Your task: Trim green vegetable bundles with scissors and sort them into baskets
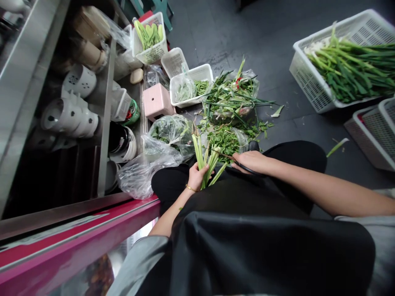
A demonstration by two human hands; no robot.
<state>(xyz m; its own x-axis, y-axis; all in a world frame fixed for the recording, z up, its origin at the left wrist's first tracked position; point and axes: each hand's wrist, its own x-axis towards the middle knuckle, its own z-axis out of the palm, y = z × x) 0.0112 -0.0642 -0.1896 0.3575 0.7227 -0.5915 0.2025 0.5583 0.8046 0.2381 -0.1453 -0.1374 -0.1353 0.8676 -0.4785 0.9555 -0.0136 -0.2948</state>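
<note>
My left hand (pixel 196 176), with a gold bracelet at the wrist, is closed around a bunch of pale green celery-like stalks (pixel 200 152). The stalks point up and away from my lap. In my right hand (pixel 250 161) is a pair of scissors (pixel 227 156), its blades reaching left to the stalk ends. Whether the blades are apart or together I cannot tell. Just beyond both hands lies a heap of leafy green trimmings (pixel 224 139). Part of the stalks is hidden by my left fingers.
Bags of greens (pixel 173 129) and a trimmings pile (pixel 231 96) lie ahead. A pink stool (pixel 157 100) stands left, beside a white basket (pixel 206 74). At right is a crate (pixel 311 88) of long green-stemmed vegetables. A metal shelf (pixel 106 102) borders the left side.
</note>
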